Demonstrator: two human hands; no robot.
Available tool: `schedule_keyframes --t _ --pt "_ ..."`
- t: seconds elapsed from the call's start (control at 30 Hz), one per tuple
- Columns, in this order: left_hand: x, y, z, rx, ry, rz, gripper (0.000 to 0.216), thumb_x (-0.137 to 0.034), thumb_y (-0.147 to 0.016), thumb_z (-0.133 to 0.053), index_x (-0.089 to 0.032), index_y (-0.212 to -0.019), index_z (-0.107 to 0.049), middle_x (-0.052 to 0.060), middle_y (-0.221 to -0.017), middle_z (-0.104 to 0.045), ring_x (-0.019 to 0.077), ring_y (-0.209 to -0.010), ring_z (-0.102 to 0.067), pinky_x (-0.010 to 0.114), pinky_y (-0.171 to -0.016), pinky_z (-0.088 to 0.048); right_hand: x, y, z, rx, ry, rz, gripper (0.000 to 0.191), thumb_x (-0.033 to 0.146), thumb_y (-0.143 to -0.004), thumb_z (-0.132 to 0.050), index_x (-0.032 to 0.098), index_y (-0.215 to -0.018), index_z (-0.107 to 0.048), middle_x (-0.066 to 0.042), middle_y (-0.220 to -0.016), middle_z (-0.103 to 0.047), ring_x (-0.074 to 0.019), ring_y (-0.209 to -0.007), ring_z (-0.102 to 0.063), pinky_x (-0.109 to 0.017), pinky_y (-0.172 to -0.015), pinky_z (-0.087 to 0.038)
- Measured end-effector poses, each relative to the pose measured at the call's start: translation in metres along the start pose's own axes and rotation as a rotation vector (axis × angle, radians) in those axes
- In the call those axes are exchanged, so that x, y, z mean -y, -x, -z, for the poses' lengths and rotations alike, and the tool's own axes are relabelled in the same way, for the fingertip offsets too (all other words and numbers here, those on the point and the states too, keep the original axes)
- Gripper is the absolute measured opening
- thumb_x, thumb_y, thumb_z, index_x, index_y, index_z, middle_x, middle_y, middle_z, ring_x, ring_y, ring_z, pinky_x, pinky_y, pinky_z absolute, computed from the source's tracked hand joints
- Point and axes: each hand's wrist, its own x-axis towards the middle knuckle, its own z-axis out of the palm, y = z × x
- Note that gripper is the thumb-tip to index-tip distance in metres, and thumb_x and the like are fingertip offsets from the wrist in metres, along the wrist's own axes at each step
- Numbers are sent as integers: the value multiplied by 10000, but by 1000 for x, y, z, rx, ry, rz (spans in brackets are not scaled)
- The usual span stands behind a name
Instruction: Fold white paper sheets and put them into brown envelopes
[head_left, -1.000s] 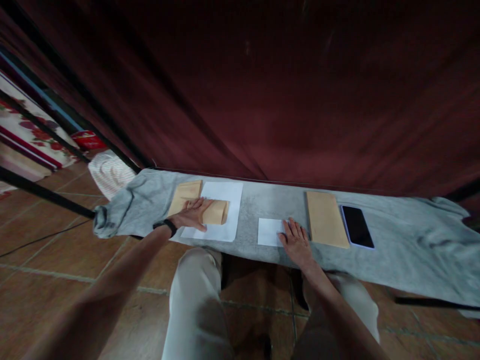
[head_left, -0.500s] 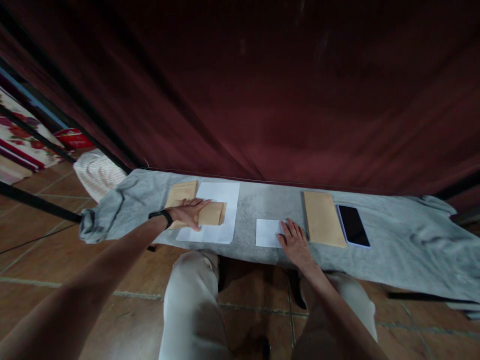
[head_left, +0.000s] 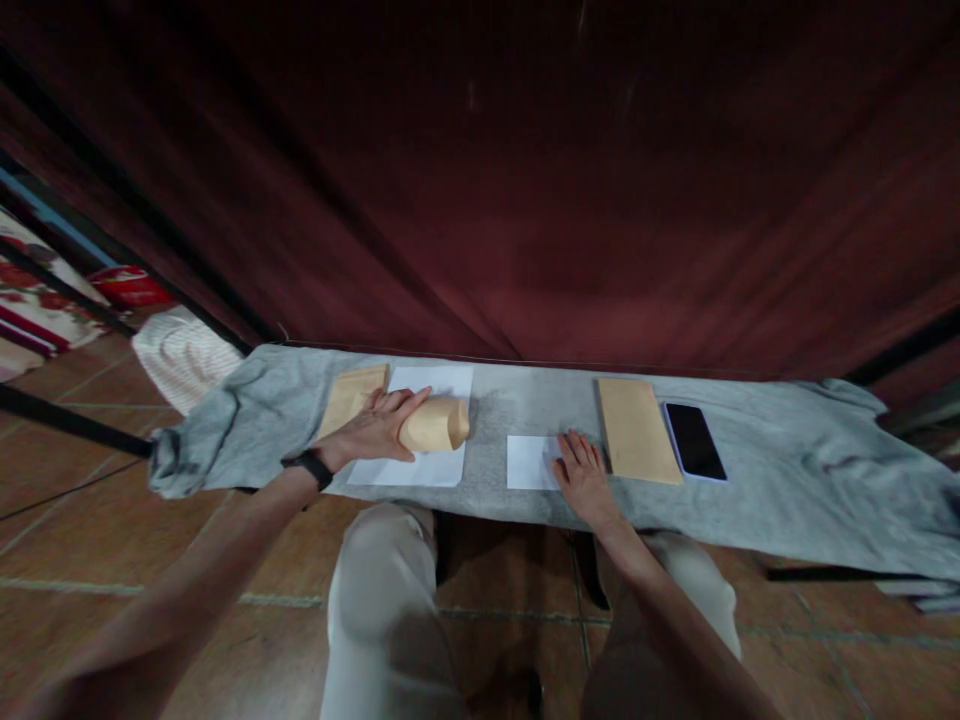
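My left hand [head_left: 381, 425] grips a small brown paper envelope [head_left: 426, 425] from above, thumb on the near side and fingers on the far side. The envelope bulges, and its mouth gapes toward the right. Beneath it lie white paper sheets [head_left: 450, 467], overlapping a stack of brown envelopes [head_left: 360, 385] on the left. My right hand [head_left: 583, 477] rests flat, fingers stretched, on the right end of a small white folded paper [head_left: 529, 462]. Just right of that hand is a larger brown envelope [head_left: 639, 430], lying flat.
A phone [head_left: 695, 440] with a dark screen lies right of the larger envelope. Grey cloth [head_left: 780, 480] covers the long narrow table. Behind it hangs a dark red curtain [head_left: 480, 220]. A striped cloth [head_left: 187, 350] sits past the left end, beside dark metal bars [head_left: 75, 425].
My left hand has squeezed the small envelope, which was flat and now bulges with its mouth open, shifted slightly right. My right hand stays on the white paper. The whole view has shifted slightly.
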Motion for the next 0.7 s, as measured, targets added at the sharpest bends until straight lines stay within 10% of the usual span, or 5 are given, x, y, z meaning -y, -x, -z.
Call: schedule_keyframes --t 0.3,0.47,0.7 --pt "-108 0 -14 -156 113 -173 1275 -491 -666 -796 -227 -1622 4 165 -1483 -424 378 -1406 -367 564 -1208 -157 57 -1 57 182 -896 22 365 388 -998 -427 223 -1127 -726 -57 -1066 -743 -184 -988 -695 -298 -888 -550" --pt "-153 5 -22 -196 75 -334 1139 -415 -723 -754 -234 -1624 -82 174 -1473 -436 376 -1415 -356 597 -1214 -114 55 21 63 402 -947 39 311 340 -951 -473 194 -870 -735 -6 -819 -723 -175 -802 -672 -271 -749 -545" --pt "-197 26 -29 -154 77 -470 1078 -349 -725 -744 -315 -1619 -142 111 -1474 -455 356 -1371 -407 598 -1230 -88 54 64 78 489 -668 148 449 172 -891 -484 246 -1287 -682 -32 -1171 -746 -234 -1115 -676 -340 -1008 -528"
